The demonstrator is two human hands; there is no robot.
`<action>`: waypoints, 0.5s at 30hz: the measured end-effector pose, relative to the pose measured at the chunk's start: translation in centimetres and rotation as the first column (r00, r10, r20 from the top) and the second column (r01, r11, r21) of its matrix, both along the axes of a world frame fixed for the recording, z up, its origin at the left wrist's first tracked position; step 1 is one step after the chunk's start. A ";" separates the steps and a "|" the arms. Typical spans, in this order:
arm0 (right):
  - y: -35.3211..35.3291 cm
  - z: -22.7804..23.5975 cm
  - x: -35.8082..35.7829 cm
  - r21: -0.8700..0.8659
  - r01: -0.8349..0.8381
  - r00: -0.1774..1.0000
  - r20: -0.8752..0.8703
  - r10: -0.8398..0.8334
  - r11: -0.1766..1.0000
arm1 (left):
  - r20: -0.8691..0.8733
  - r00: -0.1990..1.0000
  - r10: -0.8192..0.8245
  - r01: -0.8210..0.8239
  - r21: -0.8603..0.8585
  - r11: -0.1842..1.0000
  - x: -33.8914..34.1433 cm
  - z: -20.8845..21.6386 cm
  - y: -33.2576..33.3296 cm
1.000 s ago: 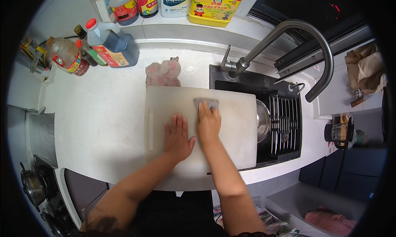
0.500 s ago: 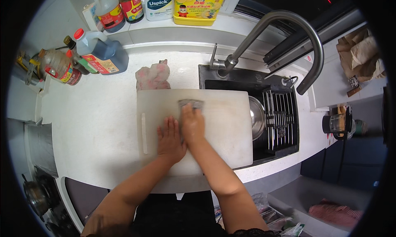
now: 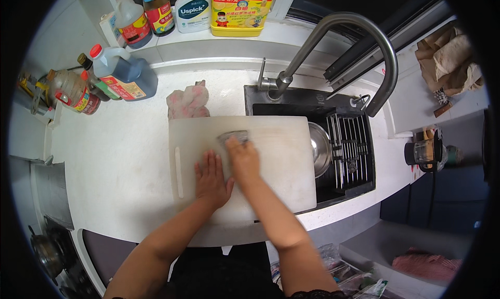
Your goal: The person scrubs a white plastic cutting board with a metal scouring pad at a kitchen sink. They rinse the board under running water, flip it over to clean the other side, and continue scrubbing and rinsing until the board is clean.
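Left hand (image 3: 212, 182)'s flat on the whitish board (image 3: 284, 166) mid-frame, right hand (image 3: 244, 162)'s got a blurry grey pad (image 3: 234, 136) under its fingertips, just ahead.

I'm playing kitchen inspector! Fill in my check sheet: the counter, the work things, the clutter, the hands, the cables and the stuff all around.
Surface: white counter; a pale board lies flat on it, its right part over the sink.
Work things: the board and a grey pad, blurred.
Clutter: bottles at the back left, more on the ledge; a pink-spotted bundle just behind the board.
Hands: left hand flat on the board; right hand holds the pad against it.
Cables: none clearly seen.
Surroundings: faucet over the sink; metal bowl and rack in it; pot at lower left.
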State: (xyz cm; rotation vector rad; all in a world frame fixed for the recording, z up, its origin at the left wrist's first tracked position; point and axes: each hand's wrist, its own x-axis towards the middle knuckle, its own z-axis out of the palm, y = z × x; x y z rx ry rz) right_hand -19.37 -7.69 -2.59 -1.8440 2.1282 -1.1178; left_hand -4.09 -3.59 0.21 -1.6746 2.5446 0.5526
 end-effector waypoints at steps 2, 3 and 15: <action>-0.7 1.1 -5.4 0.318 0.243 0.942 0.148 -0.301 0.917 | -0.058 0.998 -0.009 0.007 -0.034 0.999 0.2 -0.6 0.5; -0.7 1.6 -9.6 0.278 0.394 0.826 0.312 -0.470 0.876 | -0.065 0.998 -0.020 0.018 -0.038 0.999 -0.1 -0.6 0.4; 8.9 -0.1 -13.4 -0.047 0.237 0.910 -0.339 -0.239 0.970 | -0.002 1.000 0.000 0.000 -0.031 1.000 -0.6 -0.5 0.6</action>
